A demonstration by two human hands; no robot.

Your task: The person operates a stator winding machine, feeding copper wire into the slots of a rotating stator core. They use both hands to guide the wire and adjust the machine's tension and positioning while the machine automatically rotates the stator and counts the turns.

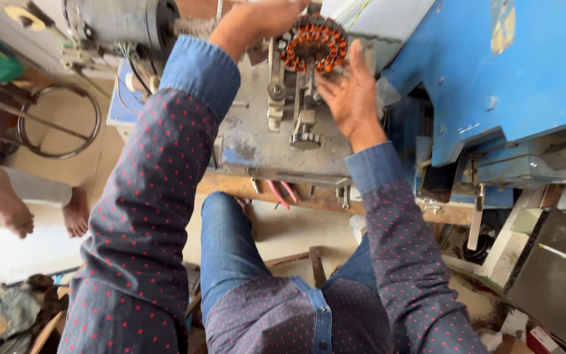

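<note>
Right, stator seated on the winding machine; your left hand grips its far-left edge, right hand open-palmed beside it. Copper coils look wound.

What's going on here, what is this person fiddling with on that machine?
A seated person in a dotted shirt reaches up to a round copper-wound coil ring mounted on a grey machine. The left hand rests at the ring's upper left edge, and the right hand is open against its lower right side. A blue machine stands beside it, and another person's bare feet show at left.
</note>
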